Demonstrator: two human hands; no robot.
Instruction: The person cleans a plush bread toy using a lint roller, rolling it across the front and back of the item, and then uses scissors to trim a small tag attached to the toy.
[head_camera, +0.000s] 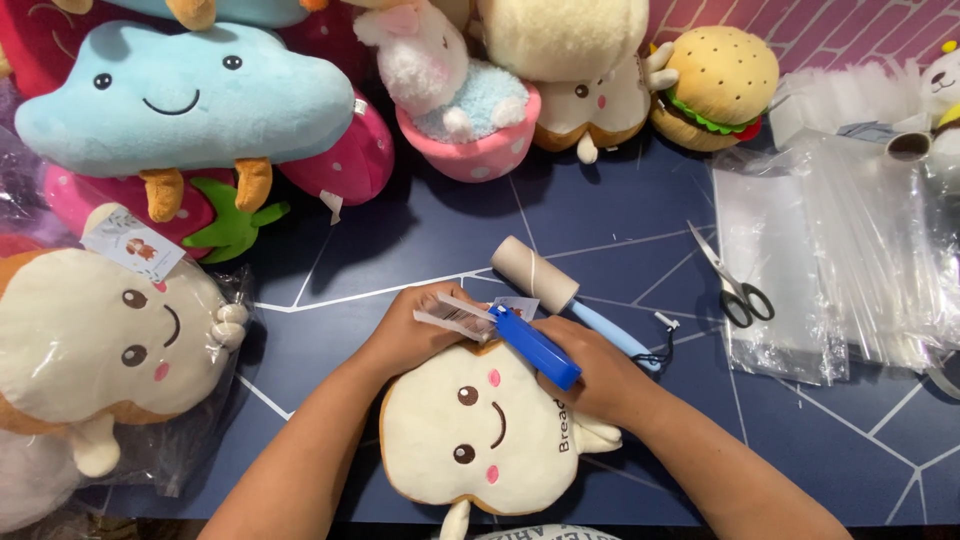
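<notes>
A cream toast-shaped plush (478, 430) with a smiling face lies on the dark blue table (600, 215) in front of me. My left hand (415, 328) presses on its top edge and pinches a small paper tag (455, 318) there. My right hand (588, 370) grips a blue tagging gun (535, 345), its tip at the tag. A lint roller (535, 273) with a light blue handle lies just behind my hands.
Black-handled scissors (735, 285) lie on a stack of clear plastic bags (850, 270) at right. Another toast plush in a bag (85, 345) sits at left. A blue cloud plush (185, 95), strawberry plush, cupcake plush (460, 100) and burger plush (715, 85) line the far edge.
</notes>
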